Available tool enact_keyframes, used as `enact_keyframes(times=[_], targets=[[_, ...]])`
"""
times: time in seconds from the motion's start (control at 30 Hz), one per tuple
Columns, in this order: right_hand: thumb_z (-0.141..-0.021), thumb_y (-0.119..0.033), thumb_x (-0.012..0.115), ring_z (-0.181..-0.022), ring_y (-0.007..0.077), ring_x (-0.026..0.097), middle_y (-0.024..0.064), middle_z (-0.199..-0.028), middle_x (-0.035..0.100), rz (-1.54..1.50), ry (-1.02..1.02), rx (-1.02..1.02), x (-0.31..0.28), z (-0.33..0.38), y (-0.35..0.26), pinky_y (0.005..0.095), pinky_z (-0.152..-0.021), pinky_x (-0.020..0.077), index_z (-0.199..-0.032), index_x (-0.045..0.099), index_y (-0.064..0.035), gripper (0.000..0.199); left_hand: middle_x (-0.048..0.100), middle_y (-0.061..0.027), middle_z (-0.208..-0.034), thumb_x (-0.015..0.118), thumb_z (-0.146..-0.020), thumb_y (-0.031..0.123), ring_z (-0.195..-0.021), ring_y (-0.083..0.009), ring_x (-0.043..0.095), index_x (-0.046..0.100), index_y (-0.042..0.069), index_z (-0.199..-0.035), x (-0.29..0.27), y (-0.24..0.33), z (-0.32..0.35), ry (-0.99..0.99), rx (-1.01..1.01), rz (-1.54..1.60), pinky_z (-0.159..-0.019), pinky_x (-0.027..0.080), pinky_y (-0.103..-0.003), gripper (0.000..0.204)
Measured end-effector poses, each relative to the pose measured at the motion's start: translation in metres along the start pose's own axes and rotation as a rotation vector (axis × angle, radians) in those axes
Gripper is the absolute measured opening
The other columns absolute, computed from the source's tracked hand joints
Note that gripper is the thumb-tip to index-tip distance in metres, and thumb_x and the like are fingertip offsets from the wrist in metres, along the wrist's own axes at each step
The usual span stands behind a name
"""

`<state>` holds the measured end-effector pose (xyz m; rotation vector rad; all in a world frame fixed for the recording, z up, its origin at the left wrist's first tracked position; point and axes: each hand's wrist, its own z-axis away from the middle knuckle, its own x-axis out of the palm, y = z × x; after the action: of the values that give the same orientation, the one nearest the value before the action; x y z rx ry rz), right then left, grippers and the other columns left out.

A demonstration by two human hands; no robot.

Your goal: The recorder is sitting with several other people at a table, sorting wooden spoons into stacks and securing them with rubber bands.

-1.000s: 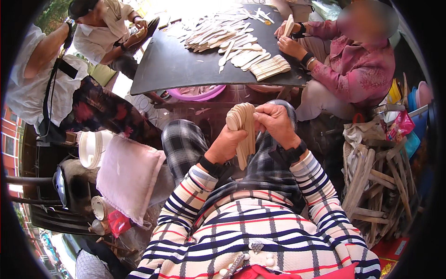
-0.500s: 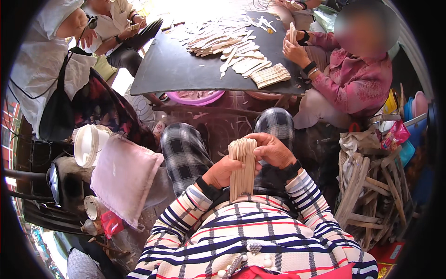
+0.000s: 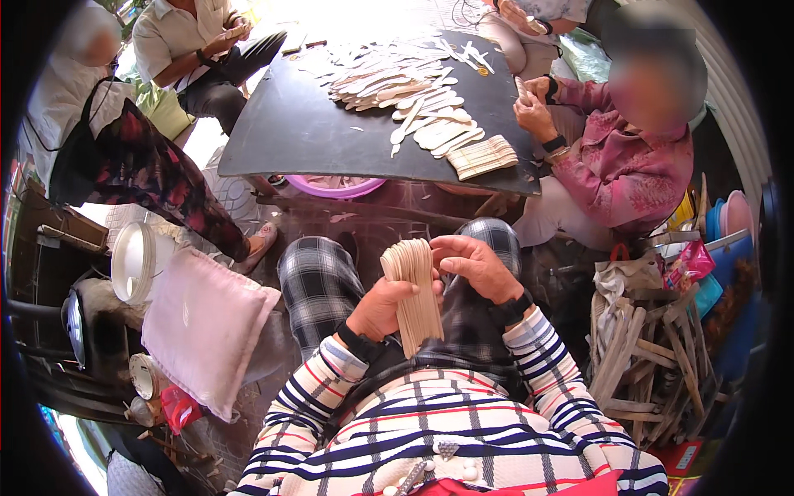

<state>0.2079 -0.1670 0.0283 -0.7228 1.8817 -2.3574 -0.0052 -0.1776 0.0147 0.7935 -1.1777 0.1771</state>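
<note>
A thick stack of flat wooden spoons (image 3: 416, 302) stands on end above my lap, leaning slightly, its rounded wider ends at the top. My left hand (image 3: 379, 307) is wrapped round its left side, the thumb lying across the front. Beside the stack's upper right edge is my right hand (image 3: 480, 269), fingers apart and bent, with the fingertips at or close to the edge. Whether they touch it I cannot tell. On the dark table (image 3: 285, 124) ahead lies a loose heap of similar wooden spoons (image 3: 389, 78), with a neat row of them (image 3: 484, 157) at the near right corner.
A person in a pink top (image 3: 628, 165) sits at the table's right; others sit or stand around its far and left sides. To my left are a pink cushion (image 3: 207, 326) and a white bucket (image 3: 136, 260). Under the table sits a purple basin (image 3: 335, 188). Scrap wood (image 3: 653, 355) is piled at my right.
The stack has shifted left and tilted in my left hand. My right hand has loosened from its edge, fingers more apart. The person standing at the left has moved back, and my view has turned slightly.
</note>
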Motion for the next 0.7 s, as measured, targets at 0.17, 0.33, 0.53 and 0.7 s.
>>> enact_keyframes(times=[0.17, 0.33, 0.53, 0.7], targets=[[-0.084, -0.009, 0.069, -0.077, 0.0129, 0.066, 0.0080, -0.095, 0.069, 0.247, 0.174, -0.004, -0.035, -0.039, -0.040, 0.0256, -0.069, 0.0520, -0.111, 0.063, 0.0023, 0.030, 0.060, -0.0117, -0.101, 0.061, -0.077, 0.011, -0.097, -0.0274, 0.059, 0.050, 0.001, -0.119, -0.020, 0.071, -0.029, 0.033, 0.176, 0.012, -0.091, 0.048, -0.044, 0.045], [-0.078, -0.007, 0.066, -0.070, 0.0145, 0.066, 0.0101, -0.079, 0.070, 0.750, 0.478, -0.116, -0.084, -0.107, -0.062, 0.0277, -0.065, 0.0516, -0.090, 0.068, 0.0054, 0.018, 0.060, -0.0125, -0.100, 0.056, -0.078, 0.008, -0.097, -0.0281, 0.059, 0.050, 0.000, -0.118, -0.030, 0.146, -0.083, 0.078, 0.293, -0.050, -0.090, 0.049, -0.045, 0.042], [-0.077, -0.010, 0.057, -0.088, 0.0355, 0.065, 0.0180, -0.089, 0.068, 1.590, 0.634, -0.251, -0.137, -0.219, -0.076, 0.0421, -0.080, 0.0517, -0.095, 0.071, -0.0067, 0.023, 0.062, -0.0137, -0.097, 0.050, -0.079, 0.006, -0.088, -0.0282, 0.063, 0.052, -0.001, -0.113, -0.071, 0.176, -0.130, 0.303, 0.352, -0.107, -0.083, 0.053, -0.045, 0.035], [-0.084, -0.010, 0.051, -0.098, 0.0366, 0.064, 0.0184, -0.099, 0.067, 1.880, 0.506, 0.120, -0.158, -0.274, -0.084, 0.0443, -0.085, 0.0511, -0.099, 0.068, -0.0074, 0.024, 0.063, -0.0137, -0.094, 0.049, -0.079, 0.004, -0.086, -0.0268, 0.063, 0.052, -0.002, -0.111, -0.067, 0.184, -0.135, 0.391, 0.332, -0.119, -0.082, 0.053, -0.042, 0.033]])
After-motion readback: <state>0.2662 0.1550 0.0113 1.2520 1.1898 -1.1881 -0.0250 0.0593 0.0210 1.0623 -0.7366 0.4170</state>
